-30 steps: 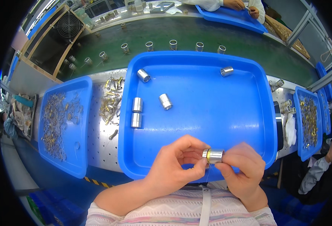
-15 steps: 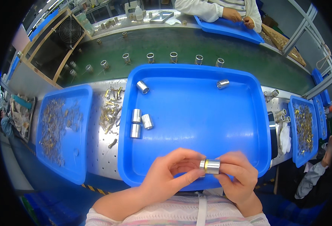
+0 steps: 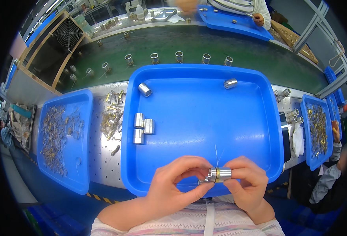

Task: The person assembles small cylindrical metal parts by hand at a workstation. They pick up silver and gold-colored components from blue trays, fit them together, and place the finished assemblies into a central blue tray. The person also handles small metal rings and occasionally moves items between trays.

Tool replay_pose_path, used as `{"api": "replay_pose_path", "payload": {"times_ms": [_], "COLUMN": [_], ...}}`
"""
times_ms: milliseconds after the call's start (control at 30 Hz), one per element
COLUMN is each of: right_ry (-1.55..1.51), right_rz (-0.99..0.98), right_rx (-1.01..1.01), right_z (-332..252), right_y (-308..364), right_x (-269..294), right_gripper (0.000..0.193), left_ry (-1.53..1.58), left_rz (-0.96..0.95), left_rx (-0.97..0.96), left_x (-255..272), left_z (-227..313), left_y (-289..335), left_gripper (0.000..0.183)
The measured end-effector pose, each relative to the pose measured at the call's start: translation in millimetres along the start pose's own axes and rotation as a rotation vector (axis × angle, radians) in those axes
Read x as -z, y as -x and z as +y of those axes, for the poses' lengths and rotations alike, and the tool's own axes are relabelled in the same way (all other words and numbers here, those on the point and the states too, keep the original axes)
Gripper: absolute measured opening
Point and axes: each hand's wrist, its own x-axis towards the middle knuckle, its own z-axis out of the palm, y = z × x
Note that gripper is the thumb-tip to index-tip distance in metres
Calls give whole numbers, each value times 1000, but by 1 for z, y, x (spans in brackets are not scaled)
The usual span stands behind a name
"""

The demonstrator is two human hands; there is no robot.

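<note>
Over the near edge of a large blue tray (image 3: pixel 205 114), both my hands are closed around a short silver metal cylinder (image 3: pixel 224 174) with a yellowish band at its left end. My right hand (image 3: pixel 247 179) grips its right side between thumb and fingers. At the banded end, my left hand (image 3: pixel 183 177) pinches with thumb and forefinger. A small silver piece (image 3: pixel 203 181) shows by my left thumb; how it joins the cylinder is unclear. Two thin pale wires (image 3: pixel 217 155) stick up from the band. Loose cylinders (image 3: pixel 149 126) lie in the tray's left part, another (image 3: pixel 230 83) at its far right.
Beyond the tray, a green belt (image 3: pixel 142 43) carries a row of cylinders (image 3: pixel 179 57) with wires. Blue trays of small wire and brass parts stand left (image 3: pixel 85 145) and right (image 3: pixel 313 161). Loose brass pieces (image 3: pixel 111 120) lie on the perforated metal table. Co-workers sit across and at right.
Thin wires now stand up from the band, and the small silver piece shows by my left thumb. One loose cylinder in the tray has straightened. The co-worker's hands across have moved apart.
</note>
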Motion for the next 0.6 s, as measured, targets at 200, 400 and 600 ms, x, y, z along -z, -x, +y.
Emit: {"api": "replay_pose_path", "payload": {"times_ms": [200, 400, 600], "right_ry": [161, 187, 155], "right_rz": [-10, -13, 0], "right_rx": [138, 171, 210], "right_z": [-2, -2, -2], "right_y": [-1, -1, 1], "right_x": [-2, -1, 2], "right_gripper": [21, 22, 24], "left_ry": [-11, 173, 352], "left_rz": [-33, -53, -84], "left_rx": [40, 49, 359], "left_x": [0, 1, 6], "left_z": [0, -8, 3], "left_y": [0, 1, 2], "left_gripper": [37, 37, 33]}}
